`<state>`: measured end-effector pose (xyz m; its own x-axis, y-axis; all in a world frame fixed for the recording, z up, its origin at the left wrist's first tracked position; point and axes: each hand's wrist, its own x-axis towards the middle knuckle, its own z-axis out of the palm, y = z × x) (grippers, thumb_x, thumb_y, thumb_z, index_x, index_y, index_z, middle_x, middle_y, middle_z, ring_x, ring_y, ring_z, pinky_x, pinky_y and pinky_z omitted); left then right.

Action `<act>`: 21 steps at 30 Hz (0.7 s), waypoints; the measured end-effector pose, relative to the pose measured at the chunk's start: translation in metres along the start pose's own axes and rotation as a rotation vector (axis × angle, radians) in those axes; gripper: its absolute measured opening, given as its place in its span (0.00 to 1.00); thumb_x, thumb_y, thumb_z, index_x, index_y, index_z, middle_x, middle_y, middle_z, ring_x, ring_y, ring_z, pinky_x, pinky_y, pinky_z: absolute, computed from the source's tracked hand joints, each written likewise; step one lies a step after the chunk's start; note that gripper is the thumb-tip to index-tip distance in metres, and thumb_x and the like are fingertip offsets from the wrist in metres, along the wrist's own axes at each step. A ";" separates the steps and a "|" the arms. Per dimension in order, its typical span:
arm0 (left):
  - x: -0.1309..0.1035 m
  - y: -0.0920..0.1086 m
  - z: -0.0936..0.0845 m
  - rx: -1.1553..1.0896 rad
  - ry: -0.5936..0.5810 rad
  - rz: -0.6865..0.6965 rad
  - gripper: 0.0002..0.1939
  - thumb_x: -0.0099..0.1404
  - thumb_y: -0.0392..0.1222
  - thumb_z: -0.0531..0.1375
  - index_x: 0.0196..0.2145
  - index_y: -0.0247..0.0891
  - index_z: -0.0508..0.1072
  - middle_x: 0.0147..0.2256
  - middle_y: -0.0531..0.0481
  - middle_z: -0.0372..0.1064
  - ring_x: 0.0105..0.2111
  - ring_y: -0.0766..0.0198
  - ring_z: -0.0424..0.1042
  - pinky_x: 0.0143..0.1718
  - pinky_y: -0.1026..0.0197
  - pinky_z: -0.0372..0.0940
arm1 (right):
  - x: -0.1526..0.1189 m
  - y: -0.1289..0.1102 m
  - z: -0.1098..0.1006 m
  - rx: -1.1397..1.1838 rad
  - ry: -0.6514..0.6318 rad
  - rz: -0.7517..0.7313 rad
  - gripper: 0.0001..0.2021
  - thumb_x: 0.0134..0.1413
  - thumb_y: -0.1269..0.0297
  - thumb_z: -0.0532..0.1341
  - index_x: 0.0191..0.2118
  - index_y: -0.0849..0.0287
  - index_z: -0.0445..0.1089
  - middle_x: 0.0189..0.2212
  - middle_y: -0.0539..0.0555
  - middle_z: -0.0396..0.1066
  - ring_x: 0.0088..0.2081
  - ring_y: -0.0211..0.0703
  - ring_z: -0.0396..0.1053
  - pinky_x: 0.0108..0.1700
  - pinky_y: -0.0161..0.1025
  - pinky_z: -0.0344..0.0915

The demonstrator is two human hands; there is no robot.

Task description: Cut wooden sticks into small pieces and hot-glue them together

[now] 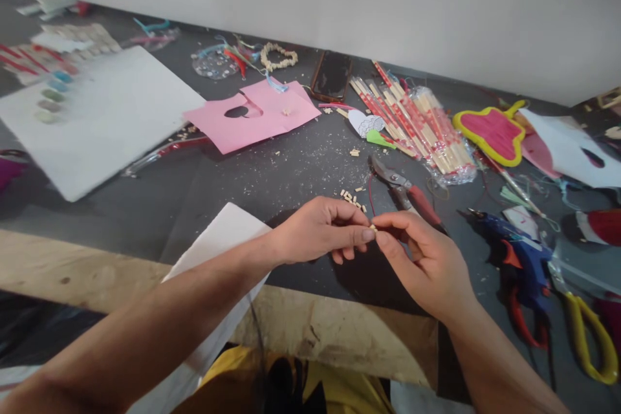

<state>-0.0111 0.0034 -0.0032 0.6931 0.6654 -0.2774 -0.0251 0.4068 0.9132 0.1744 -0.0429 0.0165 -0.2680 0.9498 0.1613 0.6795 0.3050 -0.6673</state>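
My left hand point(323, 229) and my right hand point(427, 262) meet fingertip to fingertip above the dark table. Between their pinched thumbs and fingers sits a tiny pale wooden piece point(373, 227), mostly covered by the fingers. Just beyond my left fingers lies a small heap of short cut wooden bits point(353, 199). Pruning shears point(405, 189) with red handles rest behind my right hand, their blades pointing away from me. A thin red thread point(370, 194) runs down near the fingertips; whether it joins the held piece I cannot tell.
Bundled wooden chopsticks point(431, 136) in plastic lie at the back. A blue glue gun point(526, 265) and yellow-handled scissors point(589, 336) are on the right. Pink paper point(281, 119), a phone point(332, 76) and a bead ring point(279, 57) lie further back. A white board point(107, 116) occupies the left.
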 end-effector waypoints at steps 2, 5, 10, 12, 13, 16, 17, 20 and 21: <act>0.000 0.001 0.000 0.006 -0.002 -0.020 0.09 0.61 0.43 0.61 0.28 0.34 0.73 0.25 0.53 0.69 0.21 0.75 0.66 0.20 0.74 0.63 | 0.000 0.001 0.000 0.028 -0.011 -0.006 0.08 0.59 0.65 0.56 0.43 0.53 0.69 0.35 0.52 0.74 0.34 0.39 0.72 0.35 0.35 0.68; -0.001 0.004 0.001 -0.011 -0.007 -0.049 0.10 0.60 0.43 0.61 0.27 0.33 0.73 0.23 0.53 0.69 0.19 0.75 0.65 0.19 0.74 0.62 | -0.001 0.002 0.001 0.067 -0.021 0.006 0.08 0.59 0.65 0.56 0.42 0.54 0.71 0.35 0.52 0.74 0.33 0.39 0.72 0.34 0.34 0.68; 0.000 0.005 0.003 -0.087 -0.017 -0.070 0.11 0.58 0.45 0.63 0.27 0.33 0.73 0.21 0.54 0.69 0.18 0.75 0.65 0.20 0.72 0.64 | -0.001 0.001 0.001 0.117 -0.002 0.034 0.07 0.59 0.65 0.57 0.40 0.54 0.71 0.34 0.52 0.73 0.30 0.37 0.72 0.29 0.32 0.67; 0.000 0.004 0.003 -0.112 -0.029 -0.066 0.11 0.57 0.45 0.63 0.27 0.33 0.73 0.22 0.54 0.69 0.18 0.75 0.65 0.20 0.72 0.65 | -0.001 0.000 0.001 0.116 0.009 0.032 0.07 0.59 0.65 0.57 0.39 0.54 0.72 0.34 0.52 0.73 0.30 0.37 0.71 0.30 0.33 0.68; 0.000 0.004 0.003 -0.117 -0.033 -0.061 0.11 0.57 0.45 0.64 0.27 0.33 0.73 0.22 0.53 0.69 0.18 0.75 0.65 0.21 0.72 0.65 | -0.001 0.000 0.001 0.113 0.013 0.032 0.07 0.58 0.65 0.57 0.39 0.54 0.72 0.33 0.52 0.73 0.30 0.37 0.71 0.30 0.33 0.68; 0.000 0.002 0.002 -0.108 -0.040 -0.046 0.11 0.57 0.45 0.64 0.28 0.32 0.73 0.23 0.53 0.70 0.19 0.74 0.66 0.21 0.72 0.65 | 0.000 -0.001 0.000 0.112 0.018 0.038 0.07 0.58 0.65 0.58 0.39 0.54 0.73 0.33 0.52 0.74 0.29 0.37 0.71 0.30 0.34 0.68; 0.000 0.002 0.002 -0.102 -0.039 -0.042 0.11 0.57 0.46 0.64 0.28 0.32 0.74 0.23 0.52 0.70 0.19 0.74 0.66 0.20 0.72 0.65 | 0.000 0.000 0.000 0.119 0.016 0.046 0.07 0.58 0.65 0.58 0.39 0.54 0.73 0.33 0.52 0.74 0.29 0.37 0.71 0.29 0.33 0.68; 0.000 0.003 0.002 -0.082 -0.028 -0.041 0.10 0.58 0.44 0.63 0.28 0.33 0.73 0.23 0.53 0.70 0.18 0.75 0.65 0.20 0.72 0.64 | 0.000 0.000 -0.001 0.153 0.000 0.081 0.07 0.57 0.64 0.59 0.39 0.54 0.74 0.33 0.51 0.74 0.26 0.35 0.70 0.26 0.32 0.66; 0.000 0.003 0.003 -0.072 -0.020 -0.041 0.10 0.58 0.43 0.63 0.27 0.33 0.73 0.22 0.53 0.69 0.18 0.75 0.65 0.20 0.72 0.64 | 0.000 0.001 -0.001 0.165 -0.003 0.094 0.07 0.56 0.64 0.59 0.38 0.54 0.74 0.32 0.51 0.74 0.25 0.35 0.70 0.25 0.32 0.66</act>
<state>-0.0091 0.0026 0.0004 0.7086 0.6352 -0.3074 -0.0478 0.4778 0.8771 0.1754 -0.0426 0.0166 -0.2112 0.9733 0.0904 0.5801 0.1993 -0.7898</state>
